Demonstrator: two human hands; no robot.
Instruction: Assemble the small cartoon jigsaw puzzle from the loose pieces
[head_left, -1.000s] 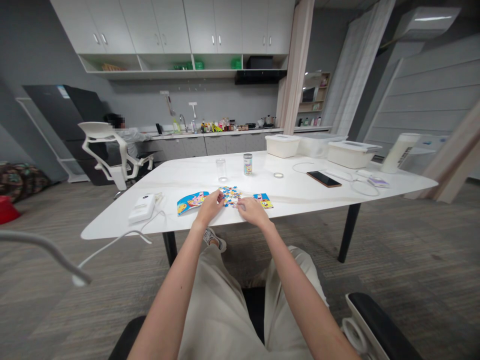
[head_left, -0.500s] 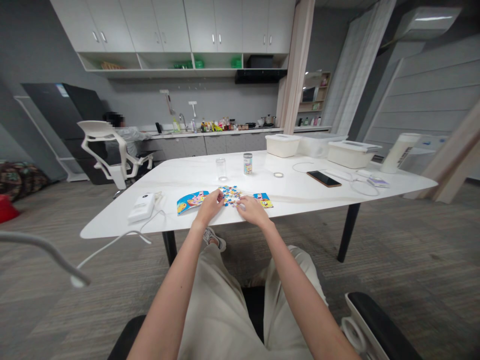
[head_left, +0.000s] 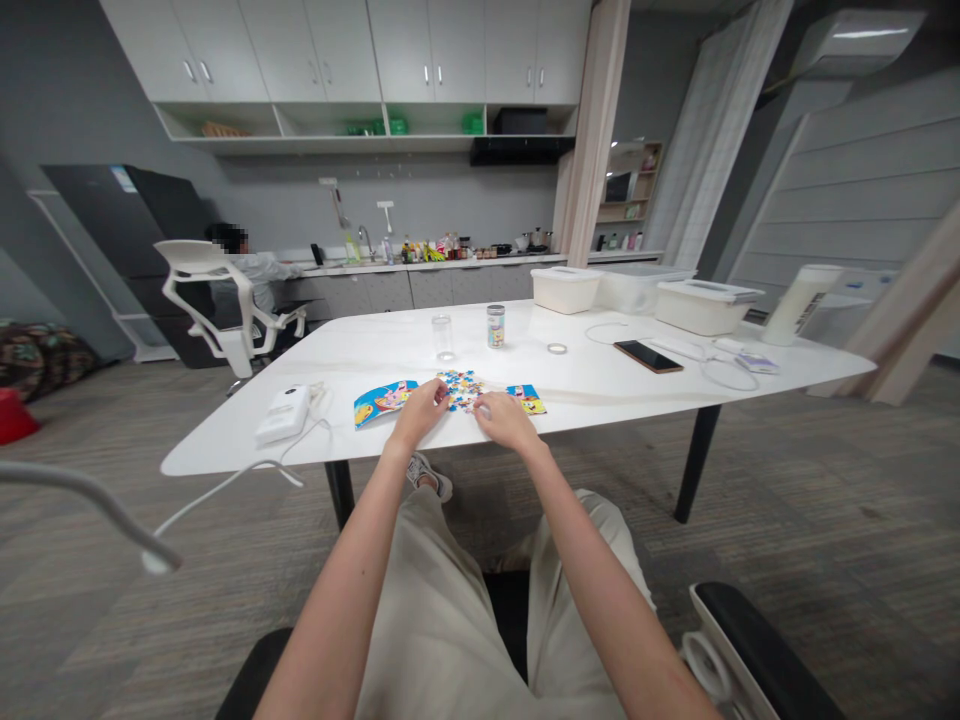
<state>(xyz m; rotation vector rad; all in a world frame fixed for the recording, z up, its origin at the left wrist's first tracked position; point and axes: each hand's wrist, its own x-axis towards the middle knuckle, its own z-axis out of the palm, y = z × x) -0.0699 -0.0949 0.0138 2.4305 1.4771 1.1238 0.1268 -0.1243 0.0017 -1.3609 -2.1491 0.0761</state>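
A loose heap of small, colourful jigsaw puzzle pieces (head_left: 462, 386) lies near the front edge of the white table (head_left: 300, 360). At its left side is my left hand (head_left: 427, 405), fingers curled together beside the pieces; whatever they hold is too small to make out. My right hand (head_left: 504, 418) is at the heap's right side, thumb and fingers drawn together in a pinch on something I cannot make out. A bent, blue cartoon picture sheet (head_left: 384, 398) lies left of my left hand. Another part of blue and yellow cartoon picture (head_left: 528, 398) shows beyond my right hand.
Behind the pieces stand a clear jar (head_left: 442, 340) and a printed can (head_left: 496, 327), with a ring-shaped lid (head_left: 556, 349) to their right. A phone (head_left: 648, 357), cables, lidded boxes (head_left: 709, 306) and a white bottle (head_left: 801, 305) occupy the right side. A white device (head_left: 283, 414) lies left. A person sits beyond.
My right hand has shifted very slightly at the edge of the heap. My left hand stays in nearly the same place, and the other things have not visibly moved.
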